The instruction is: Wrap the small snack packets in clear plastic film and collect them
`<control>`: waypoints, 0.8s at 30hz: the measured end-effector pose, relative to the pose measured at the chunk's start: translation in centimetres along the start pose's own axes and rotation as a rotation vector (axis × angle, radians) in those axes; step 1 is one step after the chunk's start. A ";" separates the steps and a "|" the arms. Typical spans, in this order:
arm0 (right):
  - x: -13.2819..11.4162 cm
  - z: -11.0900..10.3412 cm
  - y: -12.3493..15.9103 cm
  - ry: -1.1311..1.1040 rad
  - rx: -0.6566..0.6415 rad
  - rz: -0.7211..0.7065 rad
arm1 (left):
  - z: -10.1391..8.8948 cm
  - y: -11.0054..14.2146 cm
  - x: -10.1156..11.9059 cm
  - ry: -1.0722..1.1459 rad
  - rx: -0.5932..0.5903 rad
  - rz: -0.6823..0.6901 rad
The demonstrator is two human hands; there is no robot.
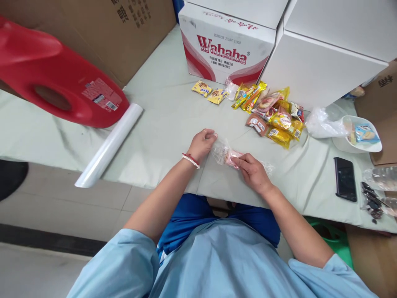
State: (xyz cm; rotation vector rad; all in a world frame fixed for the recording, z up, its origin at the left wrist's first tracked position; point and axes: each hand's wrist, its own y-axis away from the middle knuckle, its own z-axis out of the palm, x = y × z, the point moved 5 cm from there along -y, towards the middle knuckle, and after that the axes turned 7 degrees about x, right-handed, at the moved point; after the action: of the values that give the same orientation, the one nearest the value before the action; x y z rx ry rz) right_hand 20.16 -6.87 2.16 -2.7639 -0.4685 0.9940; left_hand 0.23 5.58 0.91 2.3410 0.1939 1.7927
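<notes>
Head view: in front of the Wahaha box (pixel 228 51), your left fingers (pixel 209 133) pinch clear plastic (pixel 219 152), right fingers (pixel 246 161) grip the pink packet (pixel 230 159); pull gently!

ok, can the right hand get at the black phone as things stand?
Probably yes: the black phone lies uncovered, with only cloth between. But the right hand holds a pink packet, so likely release that first.
</notes>
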 end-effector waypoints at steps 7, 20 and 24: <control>0.6 0.6 0.4 -0.020 0.019 0.016 | -0.6 -0.1 0.9 -0.003 -0.239 -0.102; 1.0 0.4 0.5 -0.113 0.111 -0.066 | -2.8 0.4 0.0 0.259 -0.442 -0.210; 0.8 0.2 0.4 -0.108 0.121 -0.088 | -1.6 -1.0 -0.4 0.120 -0.312 -0.252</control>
State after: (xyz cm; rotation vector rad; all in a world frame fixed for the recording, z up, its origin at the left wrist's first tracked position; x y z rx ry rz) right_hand 20.67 -6.99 1.41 -2.5702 -0.5227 1.1162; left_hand -1.44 6.61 0.72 1.9071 0.2000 1.7015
